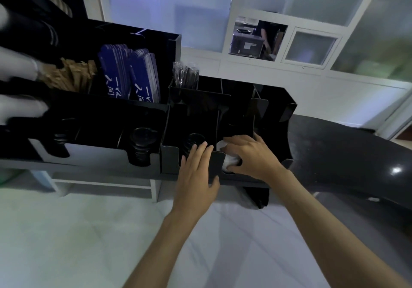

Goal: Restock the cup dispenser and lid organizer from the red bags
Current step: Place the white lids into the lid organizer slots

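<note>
The right hand [249,156] has its fingers curled down over a stack of white lids [230,161], the grip closed round the stack as it sits low in the right front compartment of the black lid organizer [276,109]. The thumb lies along the stack's front, at the open notch of that compartment. The hold looks meant to seat the stack squarely between the dividers, so that it drops in without catching.

The left hand [196,171] lies flat, fingers straight and together, against the front panel of the neighbouring compartment, its thumb hooked beneath the panel's lower edge. It grips nothing; it probably steadies the organizer against the other hand's push. Its fingertips reach the stack of black lids [194,142] in that slot.

Further left, a longer black rack holds more black lids [140,145] in front, with blue paper sleeves [131,76] and brown wooden stirrers [69,73] behind. Wrapped straws [186,73] stand at the organizer's back corner. Pale blurred shapes at the far left edge may be cups; that cannot be told. No red bag shows.

The thin dividers flank the white stack closely and could snag a tilted lid. The dark table [356,154] curves away to the right.
</note>
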